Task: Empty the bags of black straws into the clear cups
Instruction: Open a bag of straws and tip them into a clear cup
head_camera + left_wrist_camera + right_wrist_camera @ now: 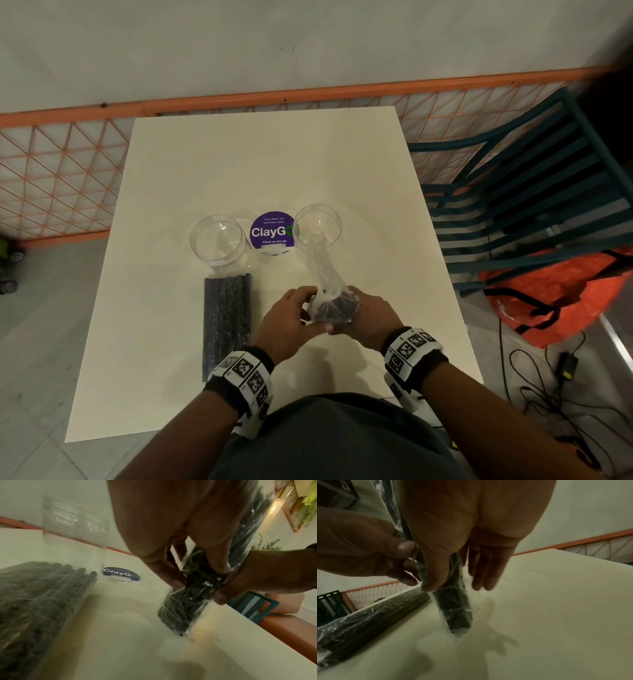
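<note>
I hold one bag of black straws (334,308) upright over the white table (274,164), its bottom end down on the tabletop. My left hand (308,310) pinches its left side and my right hand (356,303) holds its right side. The bag's empty clear top (322,263) rises toward the right clear cup (317,224). In the wrist views the straw bundle (185,608) (455,612) stands between thumb and fingers. A second full bag (227,322) lies flat at the left, just in front of the left clear cup (217,240). Both cups are empty.
A round purple ClayGo sticker (272,233) sits between the cups. An orange mesh fence (61,164) runs behind the table. A teal slatted chair (534,192) and an orange bag (561,291) stand to the right, with cables (548,387) on the floor.
</note>
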Action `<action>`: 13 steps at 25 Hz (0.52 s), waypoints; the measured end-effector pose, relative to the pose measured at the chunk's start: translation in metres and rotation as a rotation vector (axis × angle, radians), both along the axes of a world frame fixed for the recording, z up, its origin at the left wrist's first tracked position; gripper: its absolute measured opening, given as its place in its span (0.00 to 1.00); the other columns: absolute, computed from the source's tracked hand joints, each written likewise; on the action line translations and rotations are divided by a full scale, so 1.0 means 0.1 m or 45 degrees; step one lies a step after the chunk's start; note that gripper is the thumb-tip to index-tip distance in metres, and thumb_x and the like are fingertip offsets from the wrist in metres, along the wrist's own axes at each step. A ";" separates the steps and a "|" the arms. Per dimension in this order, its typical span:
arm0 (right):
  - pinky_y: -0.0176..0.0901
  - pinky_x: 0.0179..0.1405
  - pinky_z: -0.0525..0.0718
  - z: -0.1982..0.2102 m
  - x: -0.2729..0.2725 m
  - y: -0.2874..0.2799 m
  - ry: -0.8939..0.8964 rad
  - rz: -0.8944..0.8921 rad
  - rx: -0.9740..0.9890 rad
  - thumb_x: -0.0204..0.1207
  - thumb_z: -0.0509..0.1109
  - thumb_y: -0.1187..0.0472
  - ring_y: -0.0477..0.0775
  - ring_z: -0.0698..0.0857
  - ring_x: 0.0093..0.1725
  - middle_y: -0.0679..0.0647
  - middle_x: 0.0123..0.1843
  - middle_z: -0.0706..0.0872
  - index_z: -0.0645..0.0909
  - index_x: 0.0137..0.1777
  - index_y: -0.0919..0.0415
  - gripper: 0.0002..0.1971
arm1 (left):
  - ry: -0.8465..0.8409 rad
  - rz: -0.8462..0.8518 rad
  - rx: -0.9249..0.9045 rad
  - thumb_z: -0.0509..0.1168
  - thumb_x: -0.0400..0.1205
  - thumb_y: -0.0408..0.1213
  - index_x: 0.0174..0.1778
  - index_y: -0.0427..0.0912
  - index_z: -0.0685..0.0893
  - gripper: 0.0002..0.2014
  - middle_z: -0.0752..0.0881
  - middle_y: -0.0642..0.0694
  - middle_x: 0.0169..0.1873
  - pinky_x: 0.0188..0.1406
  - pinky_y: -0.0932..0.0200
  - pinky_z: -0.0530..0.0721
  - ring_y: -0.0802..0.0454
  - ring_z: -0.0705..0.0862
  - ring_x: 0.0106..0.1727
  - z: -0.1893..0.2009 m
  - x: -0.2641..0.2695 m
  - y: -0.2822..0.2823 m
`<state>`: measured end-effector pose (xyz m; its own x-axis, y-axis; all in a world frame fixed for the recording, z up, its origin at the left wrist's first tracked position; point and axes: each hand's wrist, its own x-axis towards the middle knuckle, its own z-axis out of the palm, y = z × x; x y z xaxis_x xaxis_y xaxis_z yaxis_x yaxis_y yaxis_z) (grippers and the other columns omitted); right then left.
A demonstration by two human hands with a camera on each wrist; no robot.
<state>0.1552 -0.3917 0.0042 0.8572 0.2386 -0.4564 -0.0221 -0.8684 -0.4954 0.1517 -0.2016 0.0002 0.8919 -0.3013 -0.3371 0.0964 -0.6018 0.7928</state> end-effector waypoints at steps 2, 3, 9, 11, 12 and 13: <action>0.41 0.50 0.78 -0.03 -0.03 -0.02 -0.060 -0.013 0.104 0.63 0.82 0.43 0.51 0.83 0.60 0.43 0.74 0.72 0.64 0.78 0.45 0.45 | 0.001 0.054 -0.032 0.78 0.68 0.53 0.60 0.50 0.82 0.26 0.89 0.48 0.54 0.53 0.42 0.90 0.48 0.89 0.50 -0.03 0.05 0.02; 0.40 0.49 0.80 -0.05 -0.05 -0.03 -0.093 -0.047 0.234 0.63 0.83 0.44 0.49 0.83 0.59 0.42 0.75 0.70 0.62 0.79 0.44 0.47 | -0.006 0.082 -0.010 0.76 0.67 0.54 0.60 0.48 0.83 0.27 0.89 0.46 0.54 0.54 0.39 0.89 0.45 0.89 0.51 -0.06 0.06 0.04; 0.40 0.53 0.82 0.05 -0.10 -0.01 -0.201 -0.015 0.281 0.74 0.74 0.44 0.49 0.84 0.56 0.46 0.66 0.84 0.74 0.73 0.46 0.28 | 0.127 0.101 0.005 0.80 0.69 0.44 0.69 0.40 0.80 0.33 0.87 0.43 0.62 0.68 0.43 0.83 0.42 0.85 0.64 -0.17 0.03 0.05; 0.46 0.55 0.80 0.01 -0.10 0.01 -0.156 0.005 0.215 0.75 0.72 0.43 0.55 0.83 0.60 0.49 0.65 0.85 0.76 0.72 0.49 0.26 | 0.078 -0.074 0.046 0.82 0.71 0.42 0.78 0.40 0.71 0.41 0.80 0.43 0.73 0.77 0.49 0.76 0.46 0.79 0.74 -0.09 0.02 0.03; 0.47 0.54 0.79 0.00 -0.09 0.01 -0.156 -0.003 0.201 0.76 0.71 0.43 0.57 0.84 0.60 0.50 0.64 0.86 0.77 0.71 0.50 0.24 | 0.032 -0.088 -0.041 0.83 0.69 0.43 0.82 0.41 0.67 0.47 0.76 0.45 0.77 0.79 0.52 0.73 0.49 0.76 0.77 -0.06 0.01 0.03; 0.48 0.53 0.79 -0.01 -0.08 0.01 -0.177 -0.006 0.175 0.77 0.71 0.43 0.58 0.83 0.59 0.50 0.63 0.86 0.78 0.69 0.51 0.23 | 0.003 -0.053 -0.163 0.85 0.66 0.46 0.83 0.45 0.64 0.51 0.75 0.50 0.78 0.79 0.56 0.73 0.55 0.75 0.78 -0.04 0.01 0.04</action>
